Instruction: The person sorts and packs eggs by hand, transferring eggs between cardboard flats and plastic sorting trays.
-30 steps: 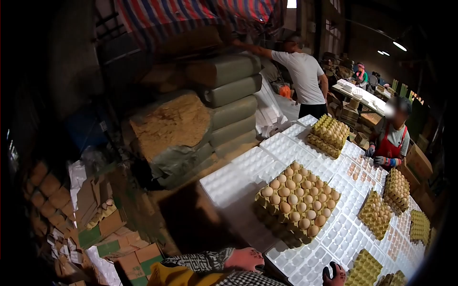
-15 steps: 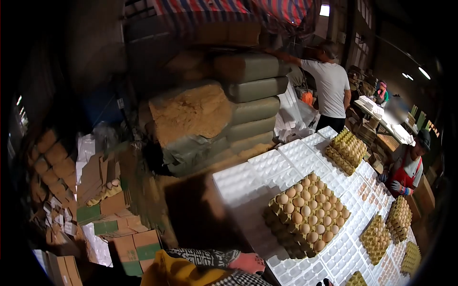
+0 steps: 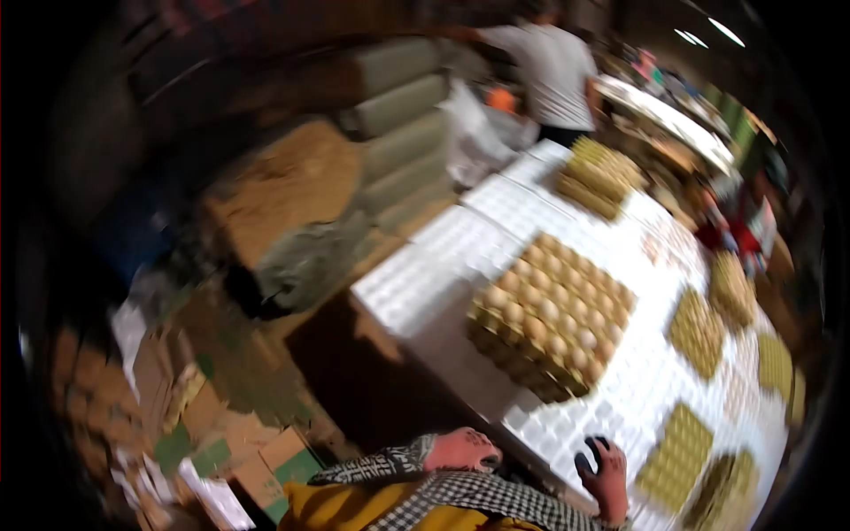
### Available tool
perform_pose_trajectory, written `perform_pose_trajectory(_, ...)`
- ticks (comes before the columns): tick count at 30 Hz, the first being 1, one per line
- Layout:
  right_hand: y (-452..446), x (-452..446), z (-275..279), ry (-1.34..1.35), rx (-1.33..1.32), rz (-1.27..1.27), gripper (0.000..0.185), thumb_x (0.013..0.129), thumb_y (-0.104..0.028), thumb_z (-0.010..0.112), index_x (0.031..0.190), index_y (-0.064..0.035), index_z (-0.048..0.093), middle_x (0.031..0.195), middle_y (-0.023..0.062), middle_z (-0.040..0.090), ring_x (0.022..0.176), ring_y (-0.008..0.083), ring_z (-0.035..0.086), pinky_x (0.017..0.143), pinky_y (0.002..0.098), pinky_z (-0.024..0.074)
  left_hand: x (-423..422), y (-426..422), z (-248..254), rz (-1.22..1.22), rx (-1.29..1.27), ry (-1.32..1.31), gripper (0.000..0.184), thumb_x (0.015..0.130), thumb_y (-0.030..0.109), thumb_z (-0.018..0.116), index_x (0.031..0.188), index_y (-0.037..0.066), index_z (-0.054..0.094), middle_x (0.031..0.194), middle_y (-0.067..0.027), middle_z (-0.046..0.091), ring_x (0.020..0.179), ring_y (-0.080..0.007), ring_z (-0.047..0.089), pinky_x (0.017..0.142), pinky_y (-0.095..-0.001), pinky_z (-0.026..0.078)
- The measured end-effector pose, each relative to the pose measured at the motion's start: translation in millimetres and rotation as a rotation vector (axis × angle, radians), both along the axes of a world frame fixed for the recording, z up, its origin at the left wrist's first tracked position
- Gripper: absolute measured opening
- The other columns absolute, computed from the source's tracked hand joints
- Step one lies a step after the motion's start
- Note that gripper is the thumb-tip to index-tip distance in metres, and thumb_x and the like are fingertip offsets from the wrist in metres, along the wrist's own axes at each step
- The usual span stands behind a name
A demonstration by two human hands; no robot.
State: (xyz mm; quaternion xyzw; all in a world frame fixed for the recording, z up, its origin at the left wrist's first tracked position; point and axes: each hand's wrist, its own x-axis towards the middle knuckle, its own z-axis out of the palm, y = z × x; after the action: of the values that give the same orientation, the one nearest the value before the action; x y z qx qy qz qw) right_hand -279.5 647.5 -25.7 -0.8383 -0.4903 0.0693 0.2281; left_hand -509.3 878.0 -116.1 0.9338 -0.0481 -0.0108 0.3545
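My left hand (image 3: 462, 450), in a pink glove, is held at my waist just off the table's near edge. Its fingers are curled in, and nothing shows in them. My right hand (image 3: 606, 478), in a pink glove with dark fingertips, hovers over the white foam trays (image 3: 553, 434) with thumb and fingers apart, holding nothing. Beyond it stands a stack of egg cartons (image 3: 531, 376), its top layer full of brown eggs (image 3: 551, 310). A yellowish empty egg carton (image 3: 677, 460) lies to the right of my right hand.
More egg cartons (image 3: 695, 332) stand along the table's right side and a stack (image 3: 598, 177) at the far end. One person (image 3: 558, 75) stands behind the table, another (image 3: 753, 226) at its right. Cardboard boxes (image 3: 274, 469) lie at left, near wrapped bales (image 3: 403, 115).
The view has swung down and to the right, with blur. My right hand has come into full view over the foam trays. My left hand shows more fully, fingers curled.
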Motion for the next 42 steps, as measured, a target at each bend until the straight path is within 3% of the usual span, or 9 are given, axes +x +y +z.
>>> perform_pose_trajectory(5,-47,-8,14,0.072,-0.027,-0.055,0.043,0.079,-0.025,0.074,0.116,-0.0075,0.063,0.117,0.0127,0.062,0.109,0.0329,0.056,0.097,0.0440,0.0412,34,-28,9,-0.161,-0.152,0.035,0.041,0.088,0.035,0.067,0.116,0.006,0.062,0.102,-0.0137,0.068,0.099,-0.0302,0.064,0.085,-0.0384,0.051)
perform_pose_trajectory(6,-65,-6,8,0.066,-0.008,-0.035,0.047,0.079,-0.027,0.074,0.120,-0.0089,0.061,0.120,0.0126,0.061,0.112,0.0325,0.055,0.099,0.0439,0.0404,52,-34,23,-0.222,-0.162,0.367,0.041,0.089,0.032,0.066,0.118,0.004,0.062,0.105,-0.0145,0.068,0.100,-0.0302,0.064,0.086,-0.0383,0.051)
perform_pose_trajectory(7,-88,-5,1,0.065,0.004,-0.029,0.051,0.079,-0.028,0.074,0.124,-0.0103,0.059,0.124,0.0124,0.059,0.115,0.0322,0.053,0.101,0.0437,0.0395,50,-41,-5,-0.217,-0.141,0.117,0.040,0.089,0.031,0.065,0.117,0.004,0.063,0.107,-0.0147,0.067,0.100,-0.0303,0.064,0.088,-0.0372,0.050)
perform_pose_trajectory(18,-348,74,1,0.189,-0.060,-0.446,0.058,0.073,-0.023,0.077,0.127,-0.0101,0.058,0.124,0.0138,0.058,0.119,0.0341,0.051,0.103,0.0439,0.0395,237,-248,31,-0.221,-0.060,-0.049,0.040,0.080,0.024,0.071,0.117,0.009,0.066,0.111,-0.0110,0.069,0.096,-0.0289,0.067,0.087,-0.0359,0.053)
perform_pose_trajectory(21,-413,109,-38,0.223,0.017,-0.541,0.062,0.072,-0.022,0.077,0.129,-0.0103,0.056,0.128,0.0142,0.055,0.121,0.0355,0.049,0.104,0.0449,0.0380,285,-329,-7,-0.009,0.196,-0.201,0.063,0.076,0.039,0.075,0.131,0.012,0.058,0.139,-0.0192,0.049,0.127,-0.0399,0.047,0.107,-0.0505,0.036)
perform_pose_trajectory(23,-423,132,-50,0.018,-0.070,-0.520,0.070,0.071,-0.027,0.077,0.135,-0.0114,0.052,0.135,0.0159,0.049,0.127,0.0383,0.043,0.107,0.0491,0.0343,311,-365,-39,0.019,0.379,-0.122,0.079,0.073,0.047,0.076,0.140,0.015,0.049,0.146,-0.0216,0.040,0.134,-0.0468,0.033,0.112,-0.0578,0.024)
perform_pose_trajectory(28,-400,187,-102,-0.114,-0.240,-0.341,0.084,0.073,-0.036,0.078,0.146,-0.0182,0.041,0.154,0.0175,0.027,0.140,0.0465,0.023,0.114,0.0611,0.0186,334,-394,-69,0.041,0.481,-0.024,0.075,0.073,0.041,0.076,0.139,0.017,0.050,0.143,-0.0183,0.041,0.133,-0.0441,0.035,0.111,-0.0547,0.028)
perform_pose_trajectory(33,-408,209,-173,-0.240,-0.176,-0.303,0.071,0.070,-0.029,0.077,0.135,-0.0141,0.053,0.135,0.0162,0.048,0.131,0.0470,0.035,0.109,0.0609,0.0244,339,-381,-59,-0.040,0.543,-0.155,0.069,0.067,0.030,0.076,0.134,0.025,0.056,0.138,-0.0130,0.046,0.128,-0.0418,0.040,0.104,-0.0518,0.036)
perform_pose_trajectory(42,-341,154,-41,-0.141,0.168,0.020,0.056,0.076,-0.031,0.073,0.126,-0.0128,0.059,0.132,0.0170,0.051,0.126,0.0399,0.043,0.108,0.0537,0.0303,233,-281,38,0.132,0.411,-0.378,0.042,0.062,0.024,0.077,0.104,0.021,0.075,0.135,-0.0165,0.052,0.126,-0.0473,0.042,0.105,-0.0572,0.034)
